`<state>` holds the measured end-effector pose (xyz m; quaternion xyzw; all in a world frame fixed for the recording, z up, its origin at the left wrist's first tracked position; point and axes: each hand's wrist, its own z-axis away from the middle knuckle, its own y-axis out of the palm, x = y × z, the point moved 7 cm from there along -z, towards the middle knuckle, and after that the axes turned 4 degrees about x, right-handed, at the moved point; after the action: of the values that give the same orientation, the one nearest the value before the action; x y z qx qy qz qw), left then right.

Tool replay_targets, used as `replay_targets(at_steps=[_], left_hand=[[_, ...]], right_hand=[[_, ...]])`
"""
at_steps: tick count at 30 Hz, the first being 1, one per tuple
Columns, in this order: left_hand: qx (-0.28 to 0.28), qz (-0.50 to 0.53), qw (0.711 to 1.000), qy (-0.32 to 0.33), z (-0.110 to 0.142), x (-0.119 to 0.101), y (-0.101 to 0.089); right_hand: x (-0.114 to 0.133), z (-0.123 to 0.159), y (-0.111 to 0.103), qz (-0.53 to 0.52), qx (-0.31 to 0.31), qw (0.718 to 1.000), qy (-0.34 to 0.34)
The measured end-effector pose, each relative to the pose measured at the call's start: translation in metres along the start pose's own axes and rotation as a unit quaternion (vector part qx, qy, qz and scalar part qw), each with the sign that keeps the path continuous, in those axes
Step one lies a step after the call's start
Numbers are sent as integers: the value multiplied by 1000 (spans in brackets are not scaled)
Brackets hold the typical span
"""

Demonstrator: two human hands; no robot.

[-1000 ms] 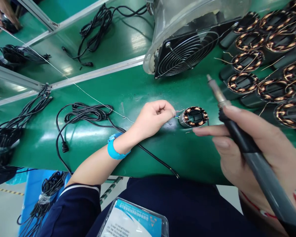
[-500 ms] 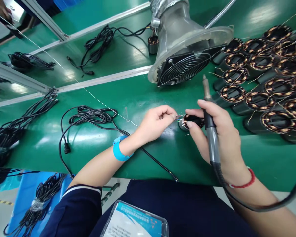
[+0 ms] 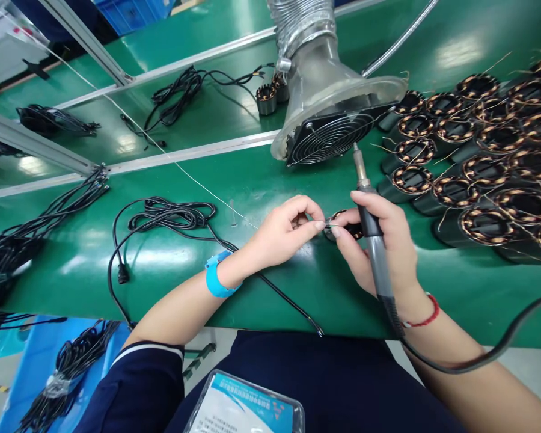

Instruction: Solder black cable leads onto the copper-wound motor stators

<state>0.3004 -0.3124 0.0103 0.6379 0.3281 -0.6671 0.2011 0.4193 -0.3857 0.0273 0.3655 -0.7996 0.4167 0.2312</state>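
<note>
My left hand pinches thin wire ends at the mouth of a small motor stator that lies on the green mat. My right hand grips a soldering iron with its tip pointing up and away, and its fingertips also touch the same wire ends. The two hands meet fingertip to fingertip just left of the stator, which is mostly hidden behind them. A black power cable runs from its coil under my left wrist, which wears a blue strap.
A fume extractor hood with a fan grille stands just behind the hands. Several copper-wound stators lie packed at the right. Cable bundles lie at the left and beyond the metal rail. A thin solder wire crosses the mat.
My right hand came in from the right with the soldering iron and closed on the wire ends beside my left hand. The stator is now mostly covered.
</note>
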Motion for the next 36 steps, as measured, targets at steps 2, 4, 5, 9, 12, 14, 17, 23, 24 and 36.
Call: replay_targets(at_steps=[2, 4, 5, 9, 12, 14, 17, 23, 24, 36], left_hand=[[6, -64, 996, 56, 1, -9, -1], [10, -125, 988, 94, 3, -16, 0], [8, -146, 984, 99, 3, -18, 0], [-14, -165, 985, 38, 4, -14, -1], [-2, -129, 991, -31, 5, -3, 3], [2, -99, 993, -57, 6, 3, 6], [-11, -75, 995, -72, 7, 9, 7], [-19, -39, 995, -91, 8, 17, 11], [-21, -37, 995, -93, 8, 17, 11], [-35, -39, 995, -90, 8, 19, 10]], right_hand=[[-1, 0, 1, -20, -1, 1000, -4], [-2, -1, 3, -28, 2, 1000, -6], [-2, -1, 4, -29, 5, 1000, -5], [0, 3, -5, -29, -13, 999, 17], [5, 15, -24, -19, -62, 997, 42], [8, 25, -36, -9, -87, 996, 35], [14, 42, -45, 2, -100, 995, -16], [19, 57, -43, -19, -75, 993, -86], [20, 56, -42, -11, -67, 994, -85], [15, 61, -39, 4, -67, 995, -75]])
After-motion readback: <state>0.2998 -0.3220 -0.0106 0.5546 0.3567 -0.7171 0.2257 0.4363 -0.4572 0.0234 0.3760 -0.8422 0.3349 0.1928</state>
